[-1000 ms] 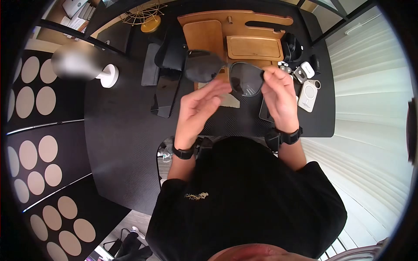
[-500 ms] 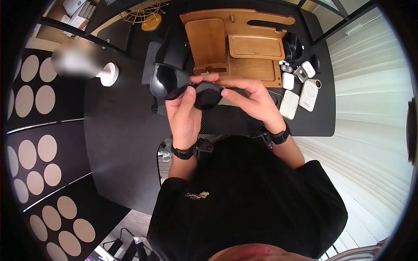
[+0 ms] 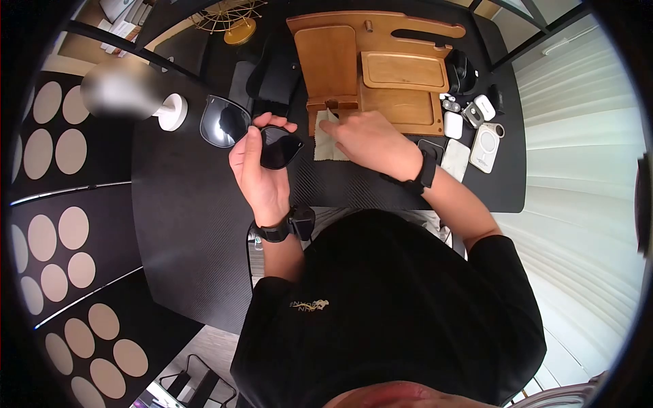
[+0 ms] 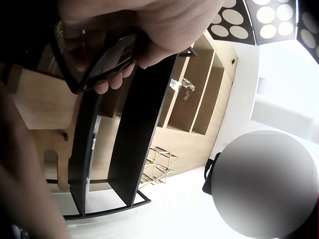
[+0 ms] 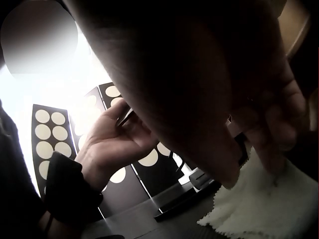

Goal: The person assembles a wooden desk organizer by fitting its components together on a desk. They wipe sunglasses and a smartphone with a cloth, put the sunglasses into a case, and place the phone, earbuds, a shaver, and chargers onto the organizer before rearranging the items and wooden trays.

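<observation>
The left hand's fingers are closed on the sunglasses (image 3: 280, 147), the thumb lying over the bridge area and the other fingers behind. That left hand (image 3: 262, 173) holds the pair raised, left of the cloth (image 3: 330, 146). The sunglasses have large, rounded dark lenses in thin black rims; the outer lens carries a broad, pale, glossy reflection, while the lens nearer the cloth looks almost evenly black. In the left wrist view the frame stands at a steep angle, partly hidden by the hand.

The right hand (image 3: 377, 143) reaches across to the cloth — its thumb and nearest finger stand apart, with a fingertip touching the fabric. The cloth is pale, cream to greyish, with a zigzag edge and soft creases; it lies on the desk (image 3: 197, 204) in front of the wooden stand (image 3: 326, 61).

Farther out, the stand shows warm brown panels and shallow trays. Right of it are a white earbud case (image 3: 453, 125), a pale marbled slab (image 3: 455, 161) and a white device with a ring on its face (image 3: 486, 146). Left of it lies a black case (image 3: 274, 81) — and beyond, a gold wire ornament (image 3: 240, 30) and a white round base (image 3: 173, 113).
</observation>
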Demonstrator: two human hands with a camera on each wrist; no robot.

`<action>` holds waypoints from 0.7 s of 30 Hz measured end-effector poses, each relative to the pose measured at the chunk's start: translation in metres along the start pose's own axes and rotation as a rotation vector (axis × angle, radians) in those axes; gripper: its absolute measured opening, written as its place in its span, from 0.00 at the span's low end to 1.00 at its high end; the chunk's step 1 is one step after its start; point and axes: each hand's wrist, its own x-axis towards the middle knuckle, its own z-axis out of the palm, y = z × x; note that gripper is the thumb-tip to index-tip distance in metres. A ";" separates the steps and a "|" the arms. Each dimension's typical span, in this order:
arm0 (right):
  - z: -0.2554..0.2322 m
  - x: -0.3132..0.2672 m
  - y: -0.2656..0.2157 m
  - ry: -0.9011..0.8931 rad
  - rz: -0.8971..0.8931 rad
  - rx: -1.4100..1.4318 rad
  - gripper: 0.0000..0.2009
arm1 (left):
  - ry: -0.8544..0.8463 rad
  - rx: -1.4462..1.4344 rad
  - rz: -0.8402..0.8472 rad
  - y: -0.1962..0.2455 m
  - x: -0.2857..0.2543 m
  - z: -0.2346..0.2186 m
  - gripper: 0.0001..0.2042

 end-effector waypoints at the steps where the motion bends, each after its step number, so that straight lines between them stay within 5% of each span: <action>1: 0.002 0.003 0.003 -0.006 -0.018 -0.052 0.14 | -0.001 0.018 -0.007 0.000 -0.001 0.001 0.15; 11: -0.004 -0.001 0.019 -0.037 -0.058 -0.117 0.05 | -0.041 0.142 -0.040 -0.001 -0.006 0.003 0.12; 17: -0.050 -0.016 0.011 -0.032 -0.009 0.378 0.07 | -0.235 0.482 -0.070 -0.013 -0.001 -0.002 0.01; 21: -0.061 -0.029 0.002 0.067 0.011 0.628 0.07 | -0.284 0.409 -0.097 -0.016 -0.005 0.013 0.07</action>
